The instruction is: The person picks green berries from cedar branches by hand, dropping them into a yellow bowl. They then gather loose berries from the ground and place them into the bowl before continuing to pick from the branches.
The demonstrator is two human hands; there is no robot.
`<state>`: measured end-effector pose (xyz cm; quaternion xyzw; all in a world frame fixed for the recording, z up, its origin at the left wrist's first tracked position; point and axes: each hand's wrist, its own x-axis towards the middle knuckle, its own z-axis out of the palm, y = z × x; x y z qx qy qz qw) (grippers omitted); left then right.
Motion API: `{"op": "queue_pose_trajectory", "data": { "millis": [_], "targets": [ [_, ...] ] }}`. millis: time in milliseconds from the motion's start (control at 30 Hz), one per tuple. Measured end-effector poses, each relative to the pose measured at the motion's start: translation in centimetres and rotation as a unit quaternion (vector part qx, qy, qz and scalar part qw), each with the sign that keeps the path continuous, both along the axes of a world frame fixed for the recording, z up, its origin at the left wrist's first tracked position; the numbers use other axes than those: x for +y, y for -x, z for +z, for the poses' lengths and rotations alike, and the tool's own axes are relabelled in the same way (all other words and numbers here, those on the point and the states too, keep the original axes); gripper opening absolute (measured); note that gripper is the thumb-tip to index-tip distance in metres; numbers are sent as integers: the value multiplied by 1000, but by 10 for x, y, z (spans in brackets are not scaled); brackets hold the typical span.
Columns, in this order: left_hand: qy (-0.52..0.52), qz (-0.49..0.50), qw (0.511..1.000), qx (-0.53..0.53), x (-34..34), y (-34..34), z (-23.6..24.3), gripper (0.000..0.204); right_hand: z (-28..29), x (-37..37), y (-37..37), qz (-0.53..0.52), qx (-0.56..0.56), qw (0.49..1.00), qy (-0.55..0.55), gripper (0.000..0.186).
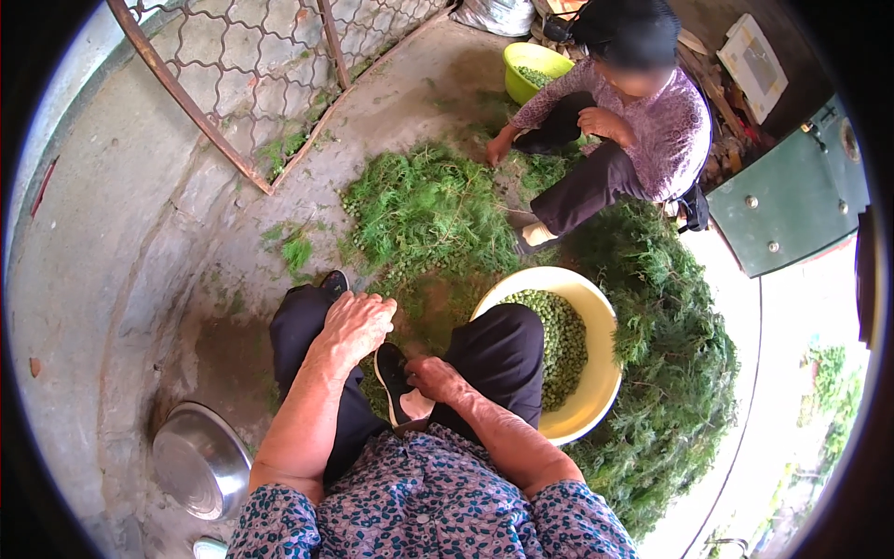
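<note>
we curl our left hand [359, 322] and right hand [435, 378] near the heaped green sprigs [433, 210], but cannot tell whether fingers grip anything

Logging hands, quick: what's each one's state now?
Left hand: partly curled; can't tell if holding anything.
Right hand: curled by the shoe; contents can't be told.

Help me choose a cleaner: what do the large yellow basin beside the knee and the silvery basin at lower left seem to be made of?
Large yellow basin: probably plastic, smooth with a soft sheen; its even colour and rounded rim suggest that.
Silvery basin: metal by its look, polished, with bright reflections; whether steel or aluminium, I can't tell.
</note>
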<state>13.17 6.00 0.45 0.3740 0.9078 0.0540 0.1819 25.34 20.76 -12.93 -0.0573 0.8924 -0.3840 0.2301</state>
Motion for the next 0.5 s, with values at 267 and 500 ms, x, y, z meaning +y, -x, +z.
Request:
{"op": "queue_pose_trajectory", "data": {
  "millis": [267,500],
  "targets": [
    [-28,-6,999,23,-4,-1,-6,33,2,0,0,0,-4,1000,-2,22],
    [-16,-4,1000,17,-5,-1,-9,34,4,-2,-1,3,-13,1000,-8,22]
  ]
}}
